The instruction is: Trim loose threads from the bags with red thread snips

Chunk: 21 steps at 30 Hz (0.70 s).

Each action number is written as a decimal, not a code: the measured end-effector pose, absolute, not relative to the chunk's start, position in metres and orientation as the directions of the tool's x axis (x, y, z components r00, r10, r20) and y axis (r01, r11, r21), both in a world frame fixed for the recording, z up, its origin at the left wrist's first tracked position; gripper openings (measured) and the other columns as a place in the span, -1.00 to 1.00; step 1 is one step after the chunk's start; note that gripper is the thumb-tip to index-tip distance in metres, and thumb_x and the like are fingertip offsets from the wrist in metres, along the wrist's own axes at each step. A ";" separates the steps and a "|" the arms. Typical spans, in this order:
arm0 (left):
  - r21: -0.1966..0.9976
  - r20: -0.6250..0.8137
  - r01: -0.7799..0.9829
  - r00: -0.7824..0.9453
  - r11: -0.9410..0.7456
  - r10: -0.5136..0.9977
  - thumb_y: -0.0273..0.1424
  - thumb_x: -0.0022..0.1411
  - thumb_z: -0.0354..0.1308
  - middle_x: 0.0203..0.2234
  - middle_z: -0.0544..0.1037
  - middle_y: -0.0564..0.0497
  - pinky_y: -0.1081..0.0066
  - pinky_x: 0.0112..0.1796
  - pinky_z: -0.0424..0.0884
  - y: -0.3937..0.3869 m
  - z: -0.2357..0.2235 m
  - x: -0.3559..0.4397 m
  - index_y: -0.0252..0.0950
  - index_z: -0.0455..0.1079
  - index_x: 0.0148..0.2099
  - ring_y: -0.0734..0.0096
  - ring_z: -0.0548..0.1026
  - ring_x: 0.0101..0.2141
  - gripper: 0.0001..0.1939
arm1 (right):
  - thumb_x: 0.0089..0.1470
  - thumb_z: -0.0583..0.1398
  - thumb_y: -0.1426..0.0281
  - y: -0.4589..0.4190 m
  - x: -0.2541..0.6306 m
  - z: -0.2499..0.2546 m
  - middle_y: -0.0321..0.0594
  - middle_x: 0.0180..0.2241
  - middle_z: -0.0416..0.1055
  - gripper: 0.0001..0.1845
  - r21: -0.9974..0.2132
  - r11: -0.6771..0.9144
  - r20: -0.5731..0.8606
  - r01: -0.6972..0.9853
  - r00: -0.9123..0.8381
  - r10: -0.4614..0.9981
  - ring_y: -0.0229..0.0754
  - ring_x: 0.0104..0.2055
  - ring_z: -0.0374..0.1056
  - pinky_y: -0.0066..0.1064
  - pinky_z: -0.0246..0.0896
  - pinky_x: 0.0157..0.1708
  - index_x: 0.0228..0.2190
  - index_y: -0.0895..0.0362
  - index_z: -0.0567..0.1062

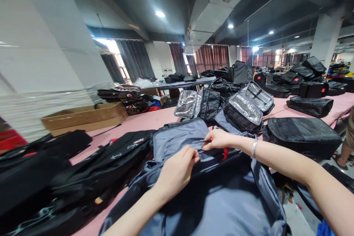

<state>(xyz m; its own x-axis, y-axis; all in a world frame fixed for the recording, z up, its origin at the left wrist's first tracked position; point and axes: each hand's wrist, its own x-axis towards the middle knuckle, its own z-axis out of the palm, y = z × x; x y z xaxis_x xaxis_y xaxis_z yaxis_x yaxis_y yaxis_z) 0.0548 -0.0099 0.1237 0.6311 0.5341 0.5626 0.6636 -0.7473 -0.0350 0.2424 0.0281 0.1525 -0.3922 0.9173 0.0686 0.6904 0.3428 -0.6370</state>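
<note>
A large black backpack (215,195) with grey-blue lining lies wide open in front of me, its flap (179,136) folded away from me. My left hand (179,166) is closed in a pinch at the lining, along the edge between flap and main compartment. Close by on the right, my right hand (218,139) pinches at the same edge. Red bits show at its fingers, and a curved red piece (225,153) hangs just below; whether these belong to a tool or a ribbon I cannot tell. The fingertips hide what the right hand grips.
Black bags with clear plastic pockets (246,108) lie beyond the backpack on the pink table (146,118). A closed black bag (301,134) sits at right, more are piled behind. Black garments or bags (110,166) cover the left side, near a cardboard box (85,118).
</note>
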 end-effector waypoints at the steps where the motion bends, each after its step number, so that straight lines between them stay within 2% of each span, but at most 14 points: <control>1: -0.006 0.560 0.665 0.622 -0.747 0.548 -0.48 0.23 -0.19 -0.48 0.38 0.03 0.47 -0.48 0.27 -0.009 0.125 0.054 -0.24 0.16 -0.40 0.44 0.37 -0.50 -0.82 | -0.12 0.27 0.33 0.026 0.245 0.154 -0.39 -0.57 0.33 -0.82 -0.622 0.372 0.117 0.689 -0.388 0.914 -0.34 -0.49 0.21 -0.56 0.00 -0.53 -0.43 0.19 0.51; 3: 0.047 0.550 0.657 0.612 -0.752 0.568 -0.48 0.22 -0.19 -0.48 0.38 0.04 0.46 -0.46 0.28 -0.006 0.129 0.051 -0.23 0.15 -0.41 0.43 0.37 -0.49 -0.82 | -0.03 0.23 0.27 0.023 0.252 0.156 -0.35 -0.49 0.37 -0.74 -0.572 0.433 0.245 0.696 -0.359 0.901 -0.31 -0.46 0.24 -0.53 0.04 -0.48 -0.30 0.18 0.47; 5: 0.096 0.535 0.646 0.608 -0.758 0.586 -0.46 0.22 -0.19 -0.48 0.38 0.04 0.46 -0.44 0.29 -0.002 0.132 0.050 -0.22 0.14 -0.41 0.43 0.37 -0.47 -0.82 | 0.07 0.16 0.30 0.019 0.262 0.157 -0.30 -0.40 0.40 -0.76 -0.449 0.529 0.414 0.720 -0.357 0.837 -0.28 -0.40 0.27 -0.49 0.07 -0.41 -0.23 0.17 0.41; 6: 0.116 0.526 0.642 0.607 -0.758 0.595 -0.45 0.23 -0.19 -0.48 0.37 0.04 0.46 -0.43 0.29 -0.001 0.133 0.049 -0.22 0.14 -0.41 0.42 0.37 -0.47 -0.82 | 0.09 0.15 0.34 0.018 0.268 0.157 -0.26 -0.36 0.40 -0.79 -0.336 0.589 0.493 0.735 -0.396 0.775 -0.26 -0.35 0.27 -0.47 0.07 -0.37 -0.23 0.18 0.40; 8: 0.146 0.506 0.636 0.610 -0.757 0.610 -0.44 0.23 -0.19 -0.48 0.37 0.05 0.46 -0.42 0.29 0.002 0.135 0.049 -0.22 0.14 -0.41 0.43 0.36 -0.47 -0.82 | 0.10 0.14 0.39 0.015 0.278 0.155 -0.21 -0.32 0.40 -0.86 -0.037 0.675 0.579 0.737 -0.534 0.616 -0.22 -0.29 0.26 -0.43 0.04 -0.33 -0.27 0.18 0.40; 10: 0.167 0.489 0.635 0.611 -0.754 0.622 -0.43 0.23 -0.19 -0.49 0.36 0.05 0.46 -0.42 0.28 0.004 0.136 0.049 -0.22 0.14 -0.41 0.43 0.35 -0.48 -0.83 | 0.12 0.13 0.38 0.012 0.284 0.151 -0.19 -0.33 0.39 -0.89 0.218 0.676 0.566 0.704 -0.656 0.500 -0.19 -0.30 0.24 -0.40 -0.01 -0.37 -0.32 0.17 0.40; 11: 0.175 0.482 0.635 0.611 -0.752 0.628 -0.42 0.23 -0.18 -0.50 0.36 0.06 0.46 -0.43 0.28 0.004 0.136 0.049 -0.22 0.15 -0.41 0.43 0.35 -0.48 -0.83 | 0.14 0.10 0.37 0.011 0.284 0.149 -0.20 -0.36 0.38 -0.88 0.293 0.663 0.554 0.689 -0.687 0.470 -0.19 -0.31 0.24 -0.39 -0.04 -0.40 -0.34 0.17 0.40; 13: 0.188 0.476 0.637 0.606 -0.747 0.637 -0.41 0.22 -0.18 -0.51 0.35 0.07 0.47 -0.44 0.27 0.003 0.137 0.049 -0.22 0.15 -0.42 0.44 0.34 -0.50 -0.83 | 0.17 0.06 0.35 0.010 0.282 0.145 -0.20 -0.39 0.36 -0.83 0.357 0.637 0.559 0.683 -0.703 0.440 -0.19 -0.33 0.22 -0.38 -0.07 -0.42 -0.37 0.16 0.39; 21: 0.194 0.481 0.635 0.603 -0.748 0.637 -0.45 0.19 -0.18 -0.51 0.35 0.07 0.46 -0.44 0.27 0.001 0.138 0.048 -0.22 0.14 -0.41 0.43 0.33 -0.50 -0.85 | 0.18 0.05 0.38 0.014 0.265 0.141 -0.19 -0.37 0.37 -0.85 0.394 0.649 0.531 0.650 -0.738 0.416 -0.17 -0.30 0.21 -0.36 -0.09 -0.41 -0.36 0.16 0.37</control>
<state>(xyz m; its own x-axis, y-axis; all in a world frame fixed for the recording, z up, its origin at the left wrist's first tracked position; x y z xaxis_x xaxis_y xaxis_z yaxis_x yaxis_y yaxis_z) 0.0476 0.0008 0.1376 0.6028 0.6367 0.4809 0.6349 -0.7478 0.1943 0.2651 0.0135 0.1415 -0.7377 0.4163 0.5315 0.6504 0.6491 0.3944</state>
